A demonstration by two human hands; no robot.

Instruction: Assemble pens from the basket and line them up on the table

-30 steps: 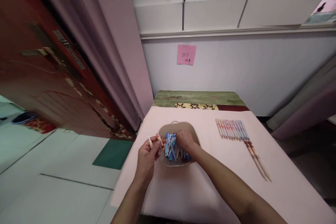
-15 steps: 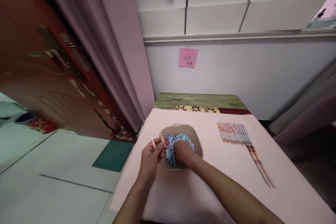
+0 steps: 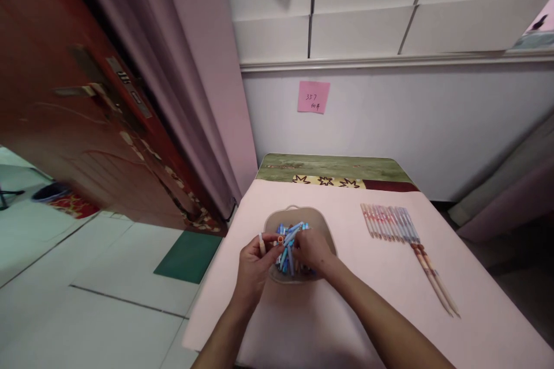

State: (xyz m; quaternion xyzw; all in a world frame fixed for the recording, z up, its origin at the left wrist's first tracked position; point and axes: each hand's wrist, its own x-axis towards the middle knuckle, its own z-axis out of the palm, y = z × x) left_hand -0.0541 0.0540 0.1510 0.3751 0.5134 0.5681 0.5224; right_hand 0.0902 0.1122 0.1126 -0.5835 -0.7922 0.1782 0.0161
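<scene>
A beige basket [image 3: 326, 225] on the table holds a heap of blue and pale pen parts [image 3: 291, 265]. At its left rim, my left hand [image 3: 253, 265] pinches a small orange pen cap [image 3: 280, 240], its round open end facing me. A slim whitish piece [image 3: 262, 244] also sticks up between the fingers of that hand. My right hand [image 3: 315, 251] reaches into the basket among the pen parts with curled fingers; what its fingertips grip, if anything, is hidden. To the right lie a row of patterned pen parts [image 3: 389, 223] and two long pointed pens [image 3: 435, 279].
A pale pink cover [image 3: 346, 323] lies over the table, whose green patterned far end [image 3: 329, 164] shows by the wall. A pink note [image 3: 314, 97] is stuck on the wall. At the left stand a curtain [image 3: 199, 69] and a red-brown door [image 3: 86, 127].
The orange cap has turned so its open end faces me, and my left hand has shifted right over the basket. My right hand has moved slightly right, still in the basket. The view shifted slightly.
</scene>
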